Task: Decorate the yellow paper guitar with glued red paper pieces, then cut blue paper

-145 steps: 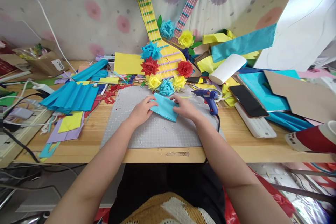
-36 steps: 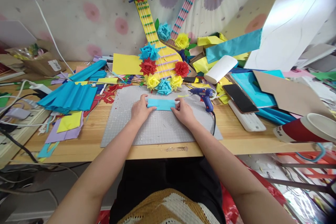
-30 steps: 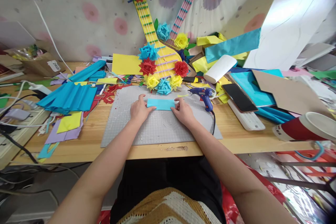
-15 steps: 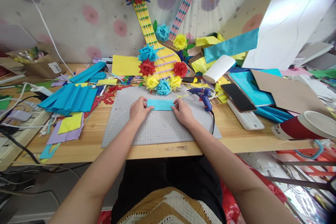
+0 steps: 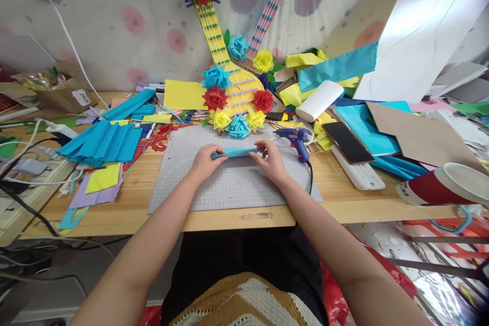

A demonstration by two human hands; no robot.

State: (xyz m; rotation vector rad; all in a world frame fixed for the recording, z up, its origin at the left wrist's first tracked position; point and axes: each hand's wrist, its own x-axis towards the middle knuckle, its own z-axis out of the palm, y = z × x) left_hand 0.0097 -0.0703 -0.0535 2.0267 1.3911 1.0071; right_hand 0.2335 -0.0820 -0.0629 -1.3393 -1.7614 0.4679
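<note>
Over the cutting mat (image 5: 214,196), a narrow strip of light blue paper (image 5: 237,153) is stretched between my two hands, its face tilted and its upper edge raised. Its left end is pinched by my left hand (image 5: 206,164), with the thumb in front and the fingers behind. At the other end, my right hand (image 5: 272,163) holds the strip between thumb and bent fingers. A blue glue gun (image 5: 294,138) lies just right of my right hand. Beyond the strip stands a yellow paper-decorated stringed instrument (image 5: 240,86) with red, blue and yellow paper flowers.
Pleated blue paper (image 5: 103,142) and yellow and purple scraps (image 5: 101,181) lie at left. To the right are a phone (image 5: 348,141), a white device (image 5: 357,168), brown cardboard (image 5: 420,135) and a lidded cup (image 5: 439,183) near the front edge. Cables (image 5: 26,204) run down the left side.
The strip was flat and facing up; now it is tilted and looks narrower. My right hand has shifted slightly right, its fingers raised more.
</note>
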